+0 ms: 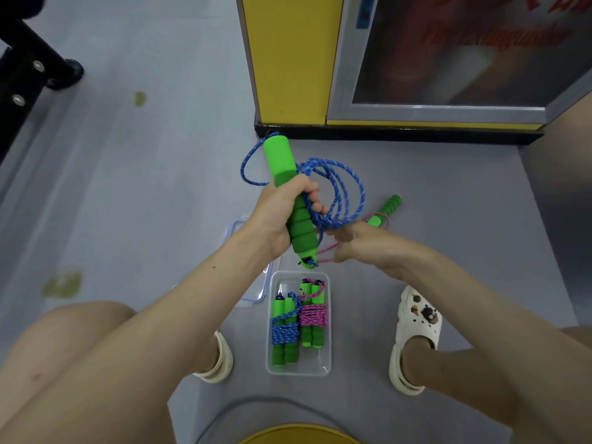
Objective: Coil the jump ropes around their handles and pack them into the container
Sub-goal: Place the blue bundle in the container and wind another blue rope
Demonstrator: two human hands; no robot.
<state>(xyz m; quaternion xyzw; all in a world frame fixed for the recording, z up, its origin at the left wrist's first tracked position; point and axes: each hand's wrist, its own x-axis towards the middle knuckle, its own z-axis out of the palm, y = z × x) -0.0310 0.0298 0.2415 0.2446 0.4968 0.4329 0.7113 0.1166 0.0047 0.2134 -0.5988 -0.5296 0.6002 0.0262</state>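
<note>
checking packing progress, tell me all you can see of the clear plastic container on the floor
The clear rectangular plastic container sits open, lidless, on the grey floor between the person's cream sandal and white clog. Inside, side by side, lie two green-handled bundles: blue-wound jump rope on the left, pink-wound jump rope on the right.

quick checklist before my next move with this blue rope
1. Left hand grips the green handles: ok.
2. Blue rope wound round the handles: not ok, it hangs in loose loops.
3. Right hand has hold of the rope: cannot tell.
4. Loose pink rope on the floor clear of the blue one: cannot tell, it runs close under the hands.
5. Container open, lid lying beside it: ok.
</note>
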